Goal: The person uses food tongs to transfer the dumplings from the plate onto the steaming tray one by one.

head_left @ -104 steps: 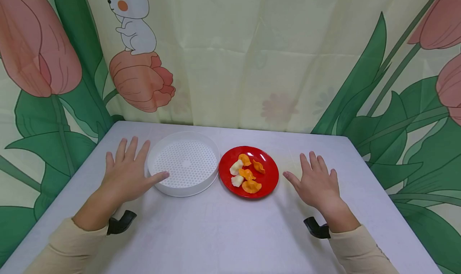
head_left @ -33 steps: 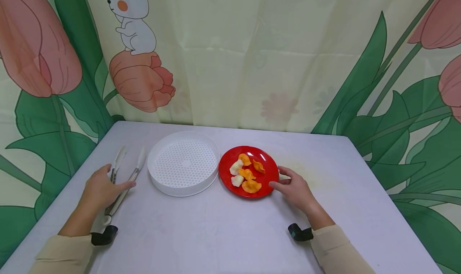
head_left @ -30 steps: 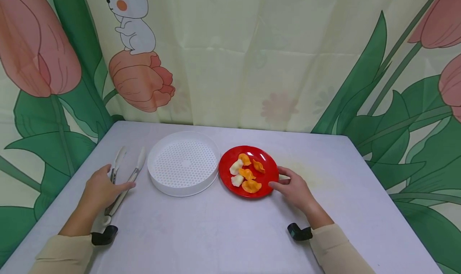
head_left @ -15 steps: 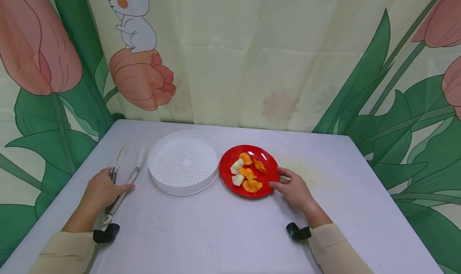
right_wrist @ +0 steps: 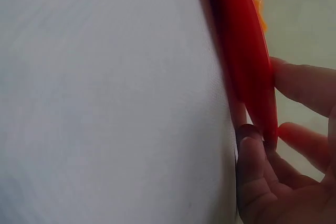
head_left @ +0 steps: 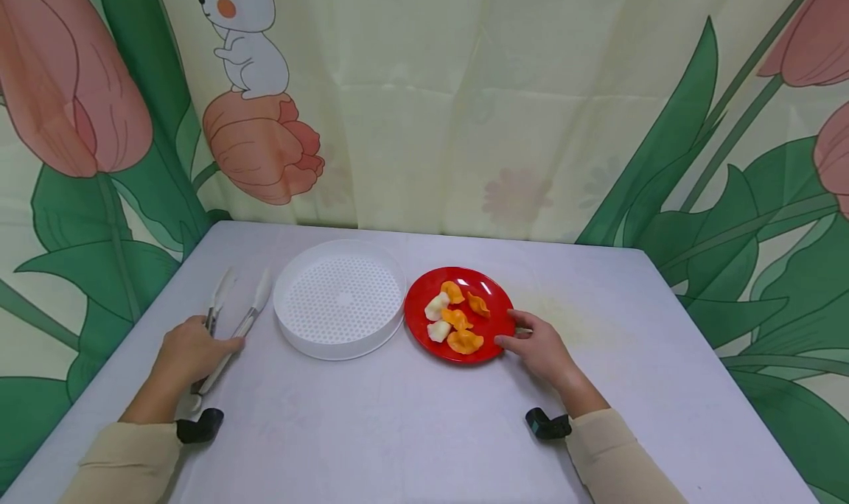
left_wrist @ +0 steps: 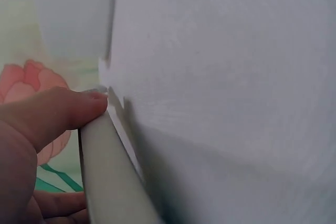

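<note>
My left hand (head_left: 197, 353) grips a pair of tongs (head_left: 252, 309) at the left of the table. Its thumb lies along one pale arm of the tongs (left_wrist: 113, 166) in the left wrist view; the tips are spread apart and point away from me. My right hand (head_left: 540, 348) pinches the right rim of a red plate (head_left: 494, 342), with some fingertips under the edge in the right wrist view. On the plate lie several dumplings: orange ones (head_left: 464, 341) and white ones (head_left: 438, 331). Just left of the plate stands a round white steamer tray (head_left: 341, 298) with a perforated bottom.
A white cloth covers the table (head_left: 391, 430). Behind it hangs a curtain (head_left: 424, 121) printed with tulips and a white animal. Each wrist carries a black camera mount.
From flat and spread at first, my left hand has come to hold the tongs and my right hand the plate rim. Lately the left hand has drawn slightly nearer me along the tongs.
</note>
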Motion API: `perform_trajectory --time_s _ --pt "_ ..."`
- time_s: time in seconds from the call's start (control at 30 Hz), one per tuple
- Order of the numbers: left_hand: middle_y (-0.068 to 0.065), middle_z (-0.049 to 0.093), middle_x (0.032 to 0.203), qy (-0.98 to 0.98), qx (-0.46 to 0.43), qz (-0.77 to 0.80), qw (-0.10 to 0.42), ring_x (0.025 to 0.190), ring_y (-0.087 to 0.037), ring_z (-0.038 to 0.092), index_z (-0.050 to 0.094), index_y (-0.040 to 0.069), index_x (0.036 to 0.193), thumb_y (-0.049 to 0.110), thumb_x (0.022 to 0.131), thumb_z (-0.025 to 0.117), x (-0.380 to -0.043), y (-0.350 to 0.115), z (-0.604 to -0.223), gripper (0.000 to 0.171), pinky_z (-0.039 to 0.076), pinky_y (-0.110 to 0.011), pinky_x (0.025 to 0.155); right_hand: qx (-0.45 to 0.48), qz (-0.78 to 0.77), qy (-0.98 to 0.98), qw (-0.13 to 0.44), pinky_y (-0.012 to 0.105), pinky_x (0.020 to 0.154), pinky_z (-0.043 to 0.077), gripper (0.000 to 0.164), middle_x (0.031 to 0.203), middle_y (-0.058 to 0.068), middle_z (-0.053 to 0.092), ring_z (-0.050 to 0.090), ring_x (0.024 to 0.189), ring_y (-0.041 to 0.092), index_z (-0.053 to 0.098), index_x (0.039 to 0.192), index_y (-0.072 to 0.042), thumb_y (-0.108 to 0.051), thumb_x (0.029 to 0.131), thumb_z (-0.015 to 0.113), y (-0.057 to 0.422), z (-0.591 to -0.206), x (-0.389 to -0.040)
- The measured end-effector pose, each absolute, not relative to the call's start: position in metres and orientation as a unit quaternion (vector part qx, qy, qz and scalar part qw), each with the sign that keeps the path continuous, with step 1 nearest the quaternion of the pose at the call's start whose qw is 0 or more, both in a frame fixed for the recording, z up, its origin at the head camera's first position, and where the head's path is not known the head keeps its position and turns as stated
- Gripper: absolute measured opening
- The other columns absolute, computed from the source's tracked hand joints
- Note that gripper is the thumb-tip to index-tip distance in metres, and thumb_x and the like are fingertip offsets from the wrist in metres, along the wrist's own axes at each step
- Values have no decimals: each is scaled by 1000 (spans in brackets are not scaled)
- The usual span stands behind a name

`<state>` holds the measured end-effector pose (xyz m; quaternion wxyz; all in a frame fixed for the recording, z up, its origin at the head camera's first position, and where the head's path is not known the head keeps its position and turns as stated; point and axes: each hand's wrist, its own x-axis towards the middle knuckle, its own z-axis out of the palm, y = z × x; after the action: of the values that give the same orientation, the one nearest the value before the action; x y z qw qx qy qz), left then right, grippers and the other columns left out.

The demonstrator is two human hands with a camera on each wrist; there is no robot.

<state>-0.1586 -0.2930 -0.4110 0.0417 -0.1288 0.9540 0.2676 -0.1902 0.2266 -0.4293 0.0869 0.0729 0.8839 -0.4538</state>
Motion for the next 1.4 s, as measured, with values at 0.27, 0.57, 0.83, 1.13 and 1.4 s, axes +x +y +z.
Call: perform_trajectory --time_s 0.27,0.57,0.83,1.13,1.4 --pt "-42 47 115 947 -124 297 2 95 -51 52 33 -22 135 29 91 64 -156 -293 -403 74 51 -59 68 81 -441 889 95 37 81 57 70 142 21 49 51 120 35 46 148 -6 -23 88 77 226 -431 -191" --pt "-37 39 129 930 -85 353 -50 103 -48 45 25 -13 149 34 96 60 -155 -275 -391 78 51 -61 74 84 -437 890 97 38 82 57 70 142 22 48 51 120 36 45 148 -5 -24 88 77 227 -431 -191" --pt "-29 52 112 942 -31 329 -64 94 -40 52 37 -14 144 41 93 69 -153 -253 -378 81 52 -42 65 84 -437 890 96 38 83 57 70 143 21 48 51 121 36 45 148 -6 -24 89 76 226 -431 -191" --pt "-28 57 124 956 106 271 -30 102 -37 57 51 -10 139 31 84 80 -151 -224 -360 74 54 -52 82 84 -439 889 95 38 84 57 70 143 21 48 51 122 36 45 148 -6 -26 89 76 226 -430 -191" --pt "-19 60 121 953 169 249 15 98 -29 58 56 -3 137 26 83 82 -153 -194 -350 67 53 -43 80 81 -442 888 94 37 84 56 70 142 21 49 51 120 35 45 148 -6 -25 89 76 226 -430 -189"
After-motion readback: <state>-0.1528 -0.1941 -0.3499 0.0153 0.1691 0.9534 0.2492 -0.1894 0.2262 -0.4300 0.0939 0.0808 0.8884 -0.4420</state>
